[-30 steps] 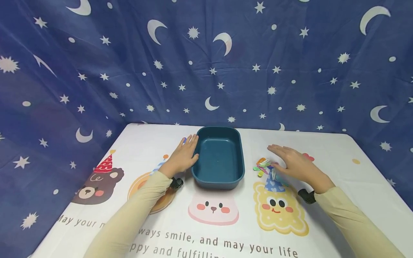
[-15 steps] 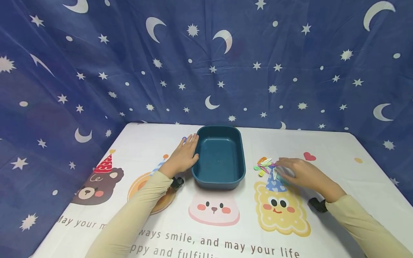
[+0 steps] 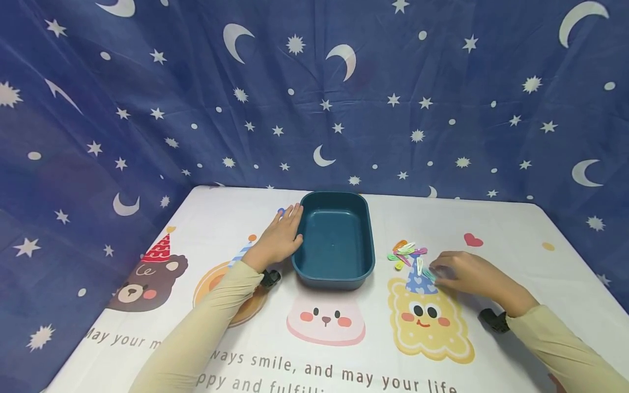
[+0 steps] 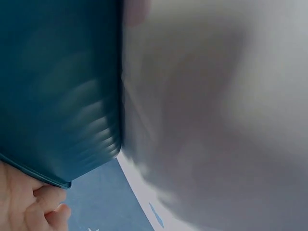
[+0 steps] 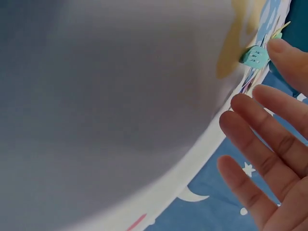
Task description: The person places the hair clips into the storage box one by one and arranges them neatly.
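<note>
The step in hand looks like the approach to a single clip: the right hand (image 3: 464, 273) reaches low over the bench (image 3: 506, 229), thumb and fingers apart, beside a teal clip (image 3: 429, 274). In the right wrist view its fingers are spread and relaxed, gripping nothing; the thumb tip appears right by the teal clip, though whether it touches cannot be told. That clip lies on the bench, just beside a white clip (image 3: 420, 266), with the other small clips (image 3: 405, 252) heaped a little farther left and back — orange, green, pink and yellow among them. The left hand (image 3: 276, 243) rests with straight fingers against the left rim of a blue-green tub (image 3: 334, 283), which stands upright to the left of the clips and apart from them; it seems to brace the tub rather than clasp it. The next move likely calls for bringing thumb and forefinger together on the teal clip — a thin, flat piece that probably wants a low, precise pinch — without dragging the white clip along.
</note>
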The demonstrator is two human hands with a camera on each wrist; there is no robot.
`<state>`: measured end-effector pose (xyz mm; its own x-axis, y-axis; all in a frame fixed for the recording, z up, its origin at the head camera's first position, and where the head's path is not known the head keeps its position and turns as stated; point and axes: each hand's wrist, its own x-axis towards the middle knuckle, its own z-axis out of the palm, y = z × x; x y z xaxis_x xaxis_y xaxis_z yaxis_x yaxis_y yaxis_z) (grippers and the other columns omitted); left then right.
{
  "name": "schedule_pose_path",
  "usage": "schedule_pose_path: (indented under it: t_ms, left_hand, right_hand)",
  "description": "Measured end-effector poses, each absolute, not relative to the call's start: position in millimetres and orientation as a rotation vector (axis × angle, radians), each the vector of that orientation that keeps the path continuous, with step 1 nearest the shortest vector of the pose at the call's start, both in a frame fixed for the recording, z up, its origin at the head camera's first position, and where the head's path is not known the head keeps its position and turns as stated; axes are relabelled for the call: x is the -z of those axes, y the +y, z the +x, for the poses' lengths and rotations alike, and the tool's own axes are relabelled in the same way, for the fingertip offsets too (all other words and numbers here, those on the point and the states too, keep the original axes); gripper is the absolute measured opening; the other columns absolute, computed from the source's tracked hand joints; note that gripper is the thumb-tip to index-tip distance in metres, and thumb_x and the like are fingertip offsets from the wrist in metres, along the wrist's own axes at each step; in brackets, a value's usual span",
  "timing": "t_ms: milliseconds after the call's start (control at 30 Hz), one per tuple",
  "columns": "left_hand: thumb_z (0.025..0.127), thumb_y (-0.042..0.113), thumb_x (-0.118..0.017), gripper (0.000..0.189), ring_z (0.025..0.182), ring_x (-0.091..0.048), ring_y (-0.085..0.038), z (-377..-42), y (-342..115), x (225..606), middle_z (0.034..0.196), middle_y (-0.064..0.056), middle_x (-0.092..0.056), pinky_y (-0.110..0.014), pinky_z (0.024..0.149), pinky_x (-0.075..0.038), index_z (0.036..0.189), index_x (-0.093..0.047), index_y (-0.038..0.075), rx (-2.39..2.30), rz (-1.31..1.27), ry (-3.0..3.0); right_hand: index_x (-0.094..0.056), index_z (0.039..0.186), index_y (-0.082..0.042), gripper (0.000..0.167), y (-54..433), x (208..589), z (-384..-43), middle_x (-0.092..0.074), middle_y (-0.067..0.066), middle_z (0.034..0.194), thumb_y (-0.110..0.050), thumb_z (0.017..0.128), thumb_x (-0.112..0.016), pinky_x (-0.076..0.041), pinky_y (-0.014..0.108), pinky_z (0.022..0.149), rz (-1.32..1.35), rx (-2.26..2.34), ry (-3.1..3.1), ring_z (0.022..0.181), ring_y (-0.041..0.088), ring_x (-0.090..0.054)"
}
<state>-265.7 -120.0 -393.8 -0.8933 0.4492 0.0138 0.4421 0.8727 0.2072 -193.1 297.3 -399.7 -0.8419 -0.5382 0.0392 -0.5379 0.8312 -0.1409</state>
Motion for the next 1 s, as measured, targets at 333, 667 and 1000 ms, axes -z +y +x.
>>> schedule_pose_path:
  t_ms: [333, 667, 1000]
  left_hand:
    - [0.097, 0.026, -0.037, 0.067, 0.148, -0.003, -0.026, -267, -120, 395, 0.159, -0.013, -0.007, -0.042, 0.121, -0.003, 0.150, -0.005, 0.001, -0.305, 0.714, 2.995]
    - [0.096, 0.025, -0.037, 0.067, 0.148, -0.004, -0.027, -268, -121, 393, 0.159, -0.013, -0.008, -0.043, 0.121, -0.003, 0.150, -0.006, 0.000, -0.311, 0.722, 2.991]
    - [0.096, 0.025, -0.037, 0.067, 0.148, -0.004, -0.026, -267, -120, 394, 0.159, -0.013, -0.008, -0.044, 0.121, -0.004, 0.150, -0.006, 0.000, -0.318, 0.730, 2.997]
  right_hand:
    - [-0.074, 0.091, -0.007, 0.025, 298, 398, -195, -0.062, -0.007, 0.079, -0.018, 0.069, -0.081, -0.049, 0.023, 0.061, -0.853, 0.241, 2.938, 0.068, 0.003, -0.047]
    - [-0.073, 0.086, -0.008, 0.019, 305, 401, -204, -0.065, -0.006, 0.079, -0.010, 0.069, -0.080, -0.051, 0.021, 0.062, -0.741, 0.465, 2.869, 0.068, 0.004, -0.052]
    - [-0.072, 0.084, -0.005, 0.021, 319, 409, -214, -0.060, -0.007, 0.067, -0.014, 0.067, -0.081, -0.045, 0.017, 0.055, -0.664, 0.818, 2.722, 0.060, -0.001, -0.047]
